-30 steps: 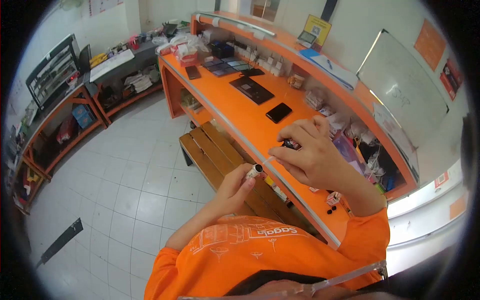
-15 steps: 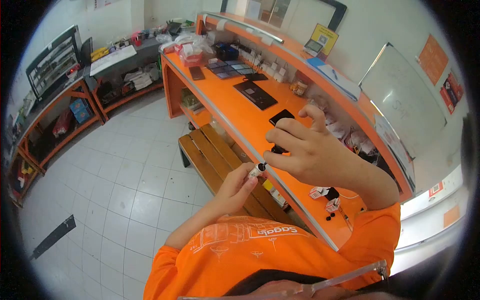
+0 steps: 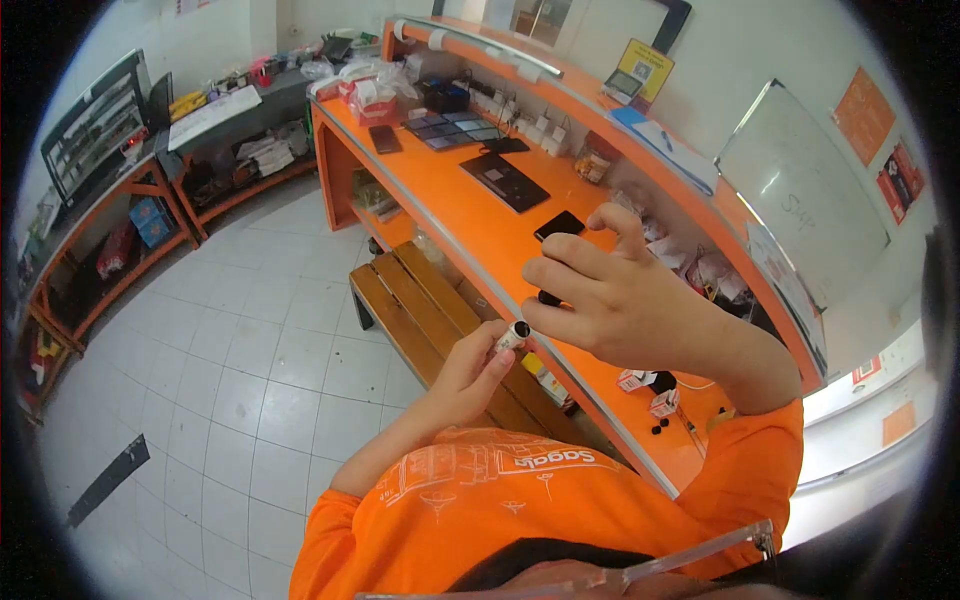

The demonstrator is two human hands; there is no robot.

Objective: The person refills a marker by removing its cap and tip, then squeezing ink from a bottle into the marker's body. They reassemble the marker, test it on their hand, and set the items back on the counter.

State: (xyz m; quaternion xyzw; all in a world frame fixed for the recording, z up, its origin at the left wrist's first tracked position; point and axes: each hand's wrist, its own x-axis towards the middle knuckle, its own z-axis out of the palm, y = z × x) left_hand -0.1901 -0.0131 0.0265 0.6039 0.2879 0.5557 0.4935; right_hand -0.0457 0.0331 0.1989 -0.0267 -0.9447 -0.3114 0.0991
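A small white bottle (image 3: 508, 341) with a dark open mouth is held between the thumb and fingers of my left hand (image 3: 470, 375). Just above and to the right of it, my right hand (image 3: 600, 295) has its fingers curled round a black object (image 3: 548, 298), mostly hidden by them; it may be a cap. The two hands are close but apart, over the counter's front edge. Behind my right hand a black phone (image 3: 560, 226) lies on the orange counter (image 3: 440, 215).
Small white-and-red boxes (image 3: 664, 402) and black bits lie on the counter at right. Farther back are a dark laptop-like panel (image 3: 505, 181), several phones (image 3: 452, 131) and plastic bags (image 3: 375, 90). A wooden bench (image 3: 405, 300) stands below the counter's edge.
The view has shifted slightly. A thin dark piece seen between the bottle's mouth and my right hand no longer shows there. Both hands keep their grips.
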